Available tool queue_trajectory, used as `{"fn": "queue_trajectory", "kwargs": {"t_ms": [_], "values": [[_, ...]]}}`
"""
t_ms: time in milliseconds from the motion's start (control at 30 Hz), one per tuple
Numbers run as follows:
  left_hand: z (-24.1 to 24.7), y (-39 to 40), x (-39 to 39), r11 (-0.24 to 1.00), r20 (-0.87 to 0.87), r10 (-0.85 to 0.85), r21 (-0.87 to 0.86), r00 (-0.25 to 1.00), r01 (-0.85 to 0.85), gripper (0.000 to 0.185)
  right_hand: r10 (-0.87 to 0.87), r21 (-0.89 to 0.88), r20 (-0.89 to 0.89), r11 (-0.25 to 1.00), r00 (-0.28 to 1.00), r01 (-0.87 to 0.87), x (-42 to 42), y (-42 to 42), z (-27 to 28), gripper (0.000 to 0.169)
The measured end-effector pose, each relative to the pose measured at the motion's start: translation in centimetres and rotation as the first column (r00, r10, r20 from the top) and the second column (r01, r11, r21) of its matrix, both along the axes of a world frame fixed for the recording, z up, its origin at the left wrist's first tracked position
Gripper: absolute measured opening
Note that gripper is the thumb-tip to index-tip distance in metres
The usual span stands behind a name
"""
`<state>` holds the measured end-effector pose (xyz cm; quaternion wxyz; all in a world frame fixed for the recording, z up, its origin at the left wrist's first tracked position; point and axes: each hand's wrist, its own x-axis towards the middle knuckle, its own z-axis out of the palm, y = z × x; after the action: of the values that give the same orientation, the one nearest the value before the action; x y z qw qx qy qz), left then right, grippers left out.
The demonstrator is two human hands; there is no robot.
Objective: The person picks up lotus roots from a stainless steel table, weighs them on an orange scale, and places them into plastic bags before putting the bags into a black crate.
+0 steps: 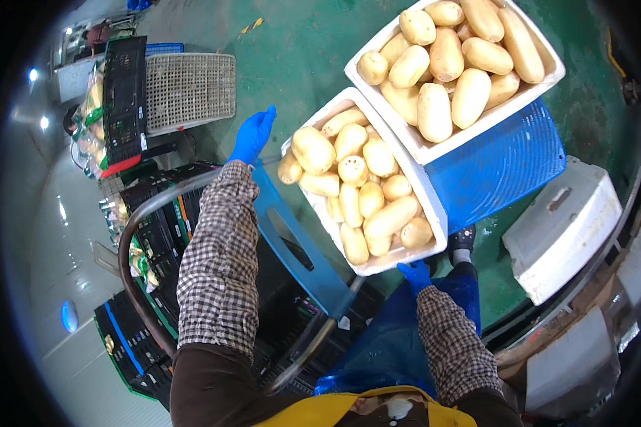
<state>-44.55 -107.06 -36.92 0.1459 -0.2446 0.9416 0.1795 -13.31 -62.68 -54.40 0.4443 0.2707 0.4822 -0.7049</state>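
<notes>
My left hand [253,136], in a blue glove, is stretched out over the floor beside the far left corner of a white foam box [331,243]. Nothing is in it, and a gap shows between it and the box. Peeled lotus root segments [371,200] fill this box; one shows its holes end-on. At the box's near side, my gloved right hand [416,275] touches the lower edge, its fingers partly hidden. A second foam box [422,152], also heaped with lotus roots [462,64], stands against the first, over a blue ridged plastic platform [505,165].
A metal tube handle [133,229] with a blue slotted panel [294,240] crosses below my left arm. Black crates [125,101] and a pale grid crate [189,91] stand left. An upturned foam box [563,229] lies right on the green floor [294,53].
</notes>
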Motion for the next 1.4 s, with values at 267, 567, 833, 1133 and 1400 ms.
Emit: {"fn": "queue_trajectory", "kwargs": {"t_ms": [267, 567, 833, 1133, 1400], "values": [[-10.1, 1.6, -6.8, 0.958, 0.479, 0.030, 0.237, 0.877, -0.162, 0.069, 0.108, -0.089, 0.142, 0.991, 0.984, -0.096, -4.6, -0.1, 3.1, 0.060], [-12.7, 3.4, -5.9, 0.838, 0.591, 0.197, 0.314, 0.783, -0.447, 0.061, -0.090, 0.034, 0.185, 0.996, 0.979, 0.085, -1.3, -1.7, 2.4, 0.053], [-13.1, 4.1, -4.3, 0.650, 0.558, 0.274, 0.493, 0.783, -0.579, 0.049, -0.215, 0.113, 0.341, 0.976, 0.915, 0.187, -2.4, -2.1, 2.1, 0.060], [-10.4, 2.8, -0.2, 0.509, 0.590, 0.331, 0.545, 0.736, -0.666, 0.039, -0.144, 0.106, 0.258, 0.987, 0.955, 0.121, 3.0, 1.6, -0.7, 0.030], [6.9, 12.1, 1.9, 0.197, 0.409, 0.075, 0.888, 0.910, -0.415, 0.037, -0.173, 0.043, 0.147, 0.985, 0.974, 0.168, 1.4, 8.7, 10.6, 0.044]]}}
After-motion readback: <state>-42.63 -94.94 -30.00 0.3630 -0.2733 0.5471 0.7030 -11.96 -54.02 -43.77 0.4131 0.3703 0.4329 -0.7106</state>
